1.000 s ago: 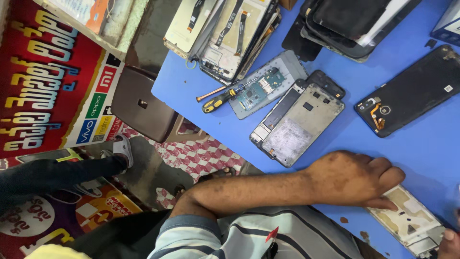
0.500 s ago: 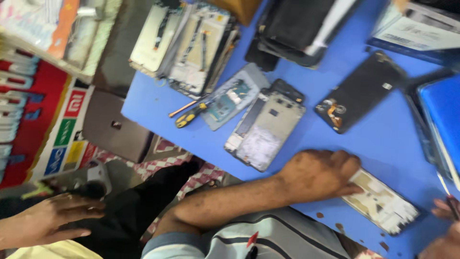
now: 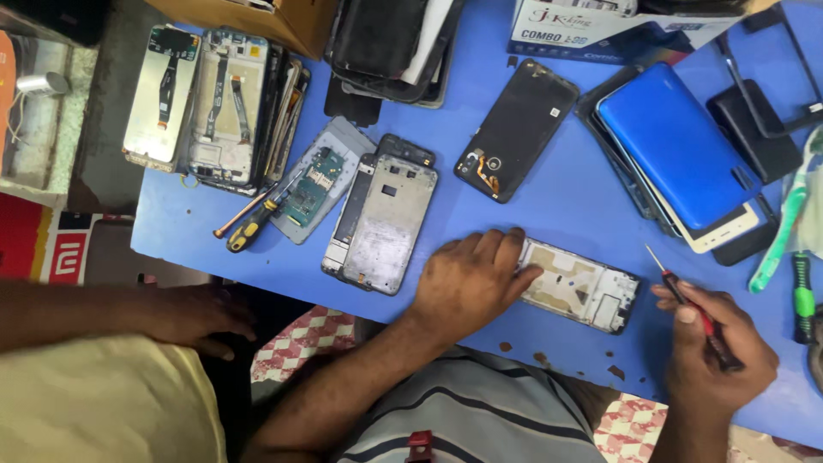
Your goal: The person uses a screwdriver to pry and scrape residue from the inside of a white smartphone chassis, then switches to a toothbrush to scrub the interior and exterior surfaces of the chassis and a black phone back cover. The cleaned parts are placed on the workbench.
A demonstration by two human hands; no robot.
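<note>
L hand (image 3: 470,283) lay flat on the blue bench (image 3: 566,201), fingers (image 3: 513,257) spread and pressing the near end of an opened phone frame (image 3: 583,287); not gripping, just pinning it down. R hand (image 3: 716,347) clenched round a small red-handled screwdriver (image 3: 686,300), tip raised, just beside the frame's far end, not touching it.

Risks, as judged: frame only held at one end, so it could pivot or skid when the tip bears on it; tip could slip off a screw and gouge the board. Loose bits near the bench edge (image 3: 536,356) looked easy to knock off.

Around: bare metal phone chassis (image 3: 386,223) w/ circuit board (image 3: 310,184) to the L, yellow-black screwdriver (image 3: 253,225) beside it, black back cover (image 3: 514,129) beyond, blue case (image 3: 673,141) on a stack to the R, green tool (image 3: 802,296) at far R. Another person's hand (image 3: 193,317) rested below bench, well apart. Nothing lay between tip and frame.
</note>
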